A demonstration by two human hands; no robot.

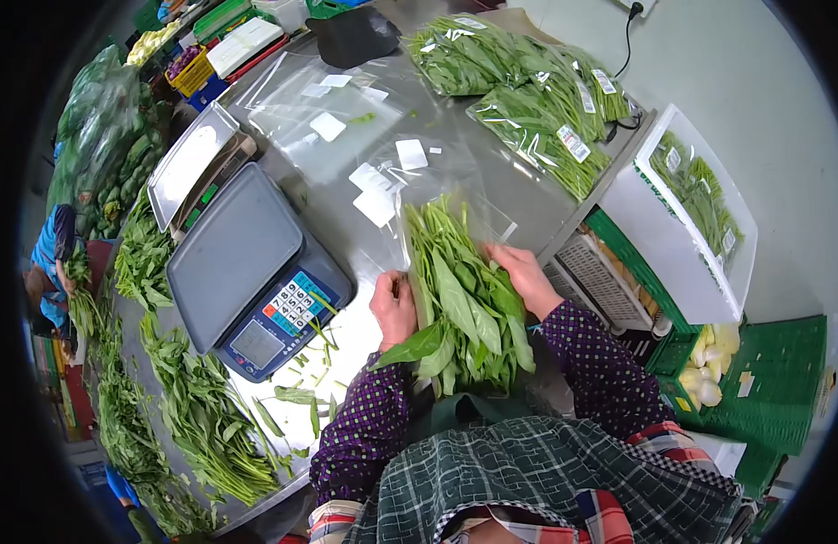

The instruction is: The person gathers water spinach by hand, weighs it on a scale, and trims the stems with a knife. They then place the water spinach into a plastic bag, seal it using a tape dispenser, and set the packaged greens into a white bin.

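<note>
A bunch of leafy greens [464,304] lies partly inside a clear plastic bag [441,186], stems toward the far end and leaves toward my body. On the left side of the bunch, my left hand [394,308] has its fingers curled against the bag's edge. My right hand [523,279] is at the right side, thumb and fingers closed on the bag's edge by the leaves. Small cut stem pieces [321,367] are scattered left of my left hand. Beside them stands a blue-grey digital scale [242,249] with nothing on its plate.
Loose greens [206,417] cover the table's left side. A second scale [197,163] stands behind the first. Flat bags [301,118] and white labels lie ahead. Packed greens [537,136] fill the far right, beside a white foam box [673,227] and green crates [772,381]. A co-worker [52,263] handles greens at far left.
</note>
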